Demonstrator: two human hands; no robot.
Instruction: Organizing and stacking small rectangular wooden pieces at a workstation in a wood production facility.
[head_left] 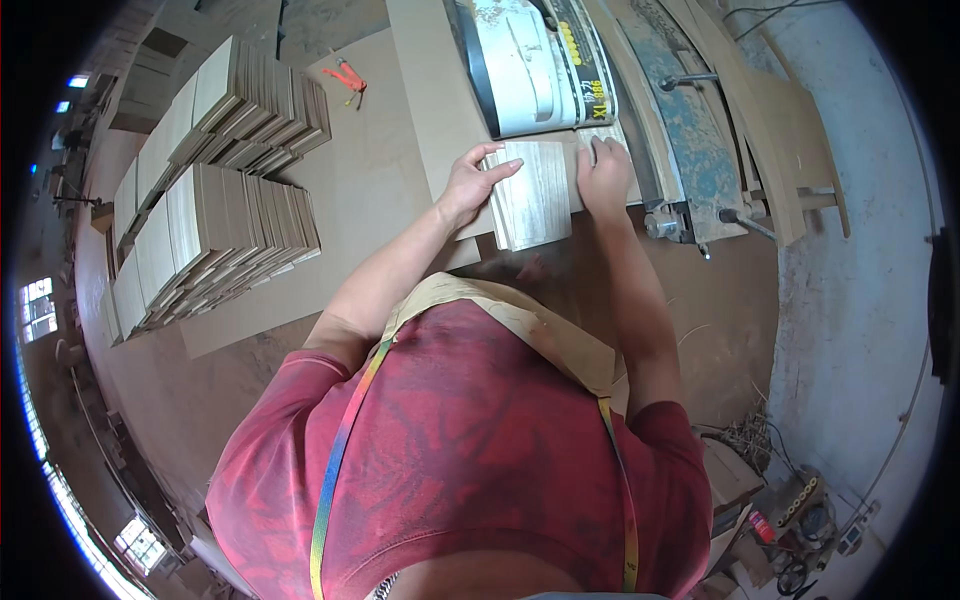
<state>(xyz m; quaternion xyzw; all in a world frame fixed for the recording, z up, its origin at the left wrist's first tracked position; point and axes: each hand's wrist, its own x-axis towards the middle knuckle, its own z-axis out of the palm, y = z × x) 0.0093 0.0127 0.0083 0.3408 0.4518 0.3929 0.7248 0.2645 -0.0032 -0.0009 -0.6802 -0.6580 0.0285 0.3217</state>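
A small stack of thin pale wooden boards (533, 195) sits in front of me at the bench, tilted with its layered edges showing. My left hand (473, 183) is closed on the stack's left side, its thumb lying over the top board. On the other side, my right hand (605, 175) is just right of the stack with its fingers curled beside a pale wooden surface. Whatever those fingers hold is hidden. Right beyond both hands stands a rounded white machine housing (530, 75) with a black band and yellow markings.
Two large rows of stacked wooden boards (215, 215) stand at the left. Orange-handled pliers (348, 80) lie on the brown sheet (380, 130) behind them. A worn blue metal machine bed (690, 110) with knobs runs along the right, near a pale wall (860, 300).
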